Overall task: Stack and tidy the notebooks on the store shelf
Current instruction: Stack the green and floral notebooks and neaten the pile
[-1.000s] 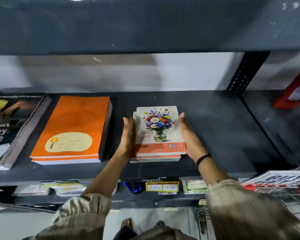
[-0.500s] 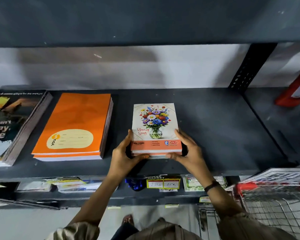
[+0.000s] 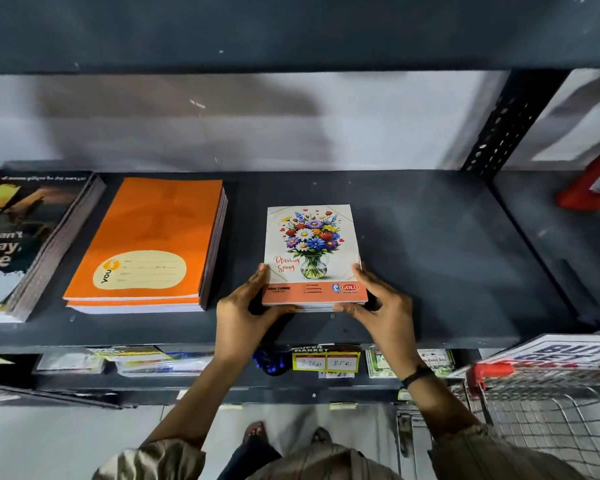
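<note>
A small stack of flower-cover notebooks (image 3: 310, 251) lies flat in the middle of the dark shelf (image 3: 447, 271). My left hand (image 3: 243, 310) grips its near left corner, thumb along the front edge. My right hand (image 3: 381, 306) grips the near right corner the same way. A stack of larger orange notebooks (image 3: 153, 244) lies to the left, a gap apart. Further left sits a stack of dark-cover notebooks (image 3: 25, 244), cut off by the frame edge.
A perforated upright post (image 3: 499, 126) bounds the shelf at the right; a red item (image 3: 593, 181) lies beyond it. Price tags (image 3: 326, 362) hang under the shelf's front edge. A wire shopping cart (image 3: 541, 410) with a printed sheet stands at lower right.
My hands slid from the stack's long sides to its near corners. The flower stack now looks squared up and sits slightly closer to the shelf's front edge.
</note>
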Tool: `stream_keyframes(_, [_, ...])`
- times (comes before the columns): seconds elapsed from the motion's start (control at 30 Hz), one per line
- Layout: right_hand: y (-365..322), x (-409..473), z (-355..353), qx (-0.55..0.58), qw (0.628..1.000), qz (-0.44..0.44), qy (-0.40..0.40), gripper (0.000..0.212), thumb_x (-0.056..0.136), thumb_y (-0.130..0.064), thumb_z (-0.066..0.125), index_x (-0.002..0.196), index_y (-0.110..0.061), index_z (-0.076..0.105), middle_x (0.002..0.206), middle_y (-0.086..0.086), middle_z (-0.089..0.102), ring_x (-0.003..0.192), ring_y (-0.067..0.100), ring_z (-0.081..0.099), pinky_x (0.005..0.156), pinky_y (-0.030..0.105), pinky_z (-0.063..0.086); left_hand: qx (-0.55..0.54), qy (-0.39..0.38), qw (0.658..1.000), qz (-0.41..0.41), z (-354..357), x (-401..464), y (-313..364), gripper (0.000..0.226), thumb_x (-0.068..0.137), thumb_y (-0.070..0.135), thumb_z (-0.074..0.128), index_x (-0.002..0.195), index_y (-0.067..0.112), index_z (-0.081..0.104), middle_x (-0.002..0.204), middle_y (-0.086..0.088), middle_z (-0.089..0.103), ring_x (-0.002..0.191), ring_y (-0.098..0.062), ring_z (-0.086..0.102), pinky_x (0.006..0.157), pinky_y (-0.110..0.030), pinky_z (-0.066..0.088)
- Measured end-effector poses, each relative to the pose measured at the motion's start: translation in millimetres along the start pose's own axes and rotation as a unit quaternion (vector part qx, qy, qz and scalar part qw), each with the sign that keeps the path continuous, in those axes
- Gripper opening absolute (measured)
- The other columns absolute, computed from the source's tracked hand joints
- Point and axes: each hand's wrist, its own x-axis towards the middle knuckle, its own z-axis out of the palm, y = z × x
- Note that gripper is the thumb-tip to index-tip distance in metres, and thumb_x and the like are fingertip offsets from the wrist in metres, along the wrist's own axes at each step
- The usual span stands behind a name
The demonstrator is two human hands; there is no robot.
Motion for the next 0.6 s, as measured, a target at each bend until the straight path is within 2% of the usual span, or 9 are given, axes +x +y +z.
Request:
stream_keyframes(0.07, [1, 1, 0, 0.005, 1.0, 0.001, 0.006, 0.071, 0.062, -0.035, 0.075, 0.124, -0.007, 0.056, 0.129, -0.004, 0.051, 0.117, 0.014, 0.058, 0.098, 0.024, 0.049, -0.002, -0.006, 1.0, 0.004, -1, 0, 0, 0.08, 0.057, 0.036, 0.077, 0.128, 0.01, 0.051, 0.123, -0.012, 0.063, 0.103, -0.013, 0.062, 0.087, 0.002, 0.038])
stream_keyframes(0.13, [3, 2, 0, 0.02, 1.0, 0.003, 0.005, 0.075, 0.063, -0.049, 0.074, 0.125, -0.01, 0.056, 0.13, -0.001, 0.054, 0.117, 0.02, 0.06, 0.096, 0.04, 0.053, -0.011, -0.012, 1.0, 0.009, -3, 0, -1, 0.082, 0.056, 0.042, 0.074, 0.128, 0.011, 0.051, 0.123, -0.011, 0.064, 0.104, -0.012, 0.063, 0.091, -0.005, 0.042])
stream_keyframes(0.2, [3, 4, -2, 0.048, 0.999, 0.024, -0.002, 0.084, 0.061, -0.063, 0.071, 0.129, -0.017, 0.053, 0.134, 0.001, 0.054, 0.121, 0.019, 0.056, 0.098, 0.047, 0.051, -0.014, -0.017, 1.0, 0.009, -5, -1, -2, 0.083, 0.057, 0.046, 0.071, 0.13, 0.011, 0.05, 0.126, -0.01, 0.062, 0.109, -0.015, 0.062, 0.096, -0.018, 0.045])
stream_keyframes(0.27, [-1, 3, -3, 0.051, 0.998, 0.037, -0.004, 0.091, 0.06, -0.07, 0.067, 0.133, -0.02, 0.048, 0.142, 0.002, 0.048, 0.131, 0.016, 0.046, 0.105, 0.044, 0.046, -0.005, -0.013, 1.0, 0.024, -13, -2, -2, 0.08, 0.06, 0.045, 0.07, 0.13, 0.011, 0.049, 0.13, -0.004, 0.057, 0.115, -0.015, 0.059, 0.098, -0.027, 0.047])
stream_keyframes(0.37, [-17, 0, 3, -0.032, 0.999, -0.007, 0.017, 0.09, 0.066, -0.075, 0.055, 0.135, -0.018, 0.045, 0.147, 0.005, 0.04, 0.138, 0.019, 0.033, 0.111, 0.022, 0.034, 0.059, 0.025, 0.991, 0.115, -36, -1, -7, 0.061, 0.072, 0.032, 0.072, 0.125, 0.007, 0.054, 0.127, 0.001, 0.054, 0.115, -0.013, 0.056, 0.096, -0.023, 0.046])
stream_keyframes(0.4, [-24, -1, 7, -0.068, 0.997, -0.034, 0.026, 0.086, 0.07, -0.074, 0.052, 0.134, -0.017, 0.046, 0.146, 0.006, 0.041, 0.139, 0.02, 0.032, 0.113, 0.021, 0.031, 0.077, 0.04, 0.986, 0.143, -45, 0, -7, 0.055, 0.076, 0.031, 0.071, 0.123, 0.006, 0.056, 0.126, -0.001, 0.057, 0.115, -0.015, 0.057, 0.095, -0.023, 0.046])
stream_keyframes(0.5, [-50, 1, 29, -0.135, 0.984, -0.104, 0.04, 0.071, 0.079, -0.064, 0.05, 0.129, -0.014, 0.053, 0.142, 0.008, 0.048, 0.137, 0.023, 0.036, 0.112, 0.045, 0.035, 0.122, 0.082, 0.962, 0.23, -74, 2, -9, 0.04, 0.083, 0.029, 0.061, 0.113, 0.003, 0.062, 0.116, -0.003, 0.063, 0.111, -0.018, 0.057, 0.095, -0.023, 0.045])
stream_keyframes(0.53, [-62, 3, 42, -0.137, 0.983, -0.114, 0.037, 0.067, 0.081, -0.062, 0.049, 0.128, -0.014, 0.054, 0.141, 0.008, 0.05, 0.135, 0.023, 0.037, 0.111, 0.046, 0.036, 0.144, 0.104, 0.951, 0.253, -86, 3, -10, 0.035, 0.084, 0.028, 0.059, 0.108, 0.003, 0.065, 0.11, -0.004, 0.066, 0.106, -0.018, 0.058, 0.092, -0.023, 0.046])
stream_keyframes(0.6, [-82, 6, 67, -0.118, 0.985, -0.127, 0.019, 0.058, 0.085, -0.055, 0.05, 0.126, -0.015, 0.055, 0.137, 0.006, 0.053, 0.132, 0.019, 0.042, 0.11, 0.041, 0.038, 0.161, 0.145, 0.94, 0.264, -109, 5, -10, 0.029, 0.086, 0.027, 0.058, 0.1, 0.003, 0.068, 0.097, -0.01, 0.072, 0.092, -0.018, 0.058, 0.079, -0.026, 0.049])
